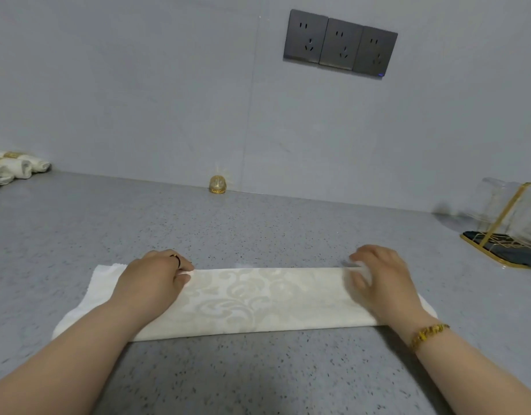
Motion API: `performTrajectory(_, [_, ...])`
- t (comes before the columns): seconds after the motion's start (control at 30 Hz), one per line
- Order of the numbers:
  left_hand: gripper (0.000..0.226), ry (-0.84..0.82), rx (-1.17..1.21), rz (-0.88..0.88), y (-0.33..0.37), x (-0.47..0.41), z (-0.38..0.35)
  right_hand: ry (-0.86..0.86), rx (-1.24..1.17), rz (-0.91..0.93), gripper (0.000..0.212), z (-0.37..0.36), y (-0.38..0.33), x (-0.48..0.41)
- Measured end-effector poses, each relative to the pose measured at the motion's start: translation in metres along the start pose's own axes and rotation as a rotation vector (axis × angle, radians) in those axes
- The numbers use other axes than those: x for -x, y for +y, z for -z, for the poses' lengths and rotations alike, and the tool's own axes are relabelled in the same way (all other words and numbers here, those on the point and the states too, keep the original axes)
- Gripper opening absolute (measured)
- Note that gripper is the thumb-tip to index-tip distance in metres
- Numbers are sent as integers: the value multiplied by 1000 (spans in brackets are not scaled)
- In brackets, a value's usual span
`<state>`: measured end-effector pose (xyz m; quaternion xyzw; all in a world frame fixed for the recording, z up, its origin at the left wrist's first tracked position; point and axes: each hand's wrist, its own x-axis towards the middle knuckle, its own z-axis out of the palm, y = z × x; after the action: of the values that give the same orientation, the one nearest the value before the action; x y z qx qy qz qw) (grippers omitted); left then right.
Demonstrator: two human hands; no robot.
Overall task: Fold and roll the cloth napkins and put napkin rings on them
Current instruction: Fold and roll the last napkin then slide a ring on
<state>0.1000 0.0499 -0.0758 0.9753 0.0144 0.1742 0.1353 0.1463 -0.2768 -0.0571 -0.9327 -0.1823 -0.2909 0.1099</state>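
- Two grips on the folded napkin's (243, 301) far edge: left hand (156, 283) and right hand (381, 280) both pinching.
- Gold-framed clear box (497, 202) on worktop (258, 229): contents unclear.

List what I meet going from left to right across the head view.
Ringed napkin rolls, left hand, gold napkin ring, right hand, gold-framed glass holder. The folded napkin spans the middle, so I omit it.

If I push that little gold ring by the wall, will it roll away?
Probably: the napkin ring looks round, so it might roll on the smooth countertop. It seems small, openwork metal, so likely stiff and light.
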Motion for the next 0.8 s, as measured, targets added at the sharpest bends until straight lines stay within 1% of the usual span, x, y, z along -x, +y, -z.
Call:
performTrajectory(0.03, [27,1,2,4,-1,-1,-1,11,-7,135,29,9,-15,9])
performTrajectory(0.07, [26,-2,9,15,-1,-2,0,-24,10,262,29,15,-27,18])
performTrajectory(0.1, [25,-3,16,30,-1,-3,1,-82,51,345,27,17,-37,27])
performTrajectory(0.17, [21,-17,17,61,2,-2,6,-212,109,404,23,19,-52,42])
performTrajectory(0.2, [18,-26,13,77,3,0,9,-228,137,405,19,15,-53,47])
performTrajectory(0.27, [13,-61,-26,108,6,4,16,-207,174,377,11,8,-48,46])
performTrajectory(0.33, [10,-103,-79,100,10,13,25,-219,196,323,6,5,-43,37])
performTrajectory(0.43, [23,-188,-112,-7,21,35,34,-202,275,235,3,5,-38,22])
performTrajectory(0.47, [26,-207,-80,-58,29,44,36,-250,320,197,6,7,-38,16])
performTrajectory(0.53, [29,-237,-19,-164,46,63,36,-395,312,176,26,5,-31,3])
performTrajectory(0.57, [29,-233,31,-202,54,70,33,-468,294,145,33,3,-27,-3])
performTrajectory(0.63, [20,-200,140,-220,69,82,22,-521,306,119,38,0,-24,-17])
performTrajectory(0.67, [13,-148,126,-255,75,86,15,-544,319,109,39,-3,-22,-23])
performTrajectory(0.7, [10,-84,71,-306,78,88,8,-566,330,98,39,-6,-21,-27])
performTrajectory(0.8, [36,8,59,-420,81,81,-5,-587,340,70,40,-16,-21,-39])
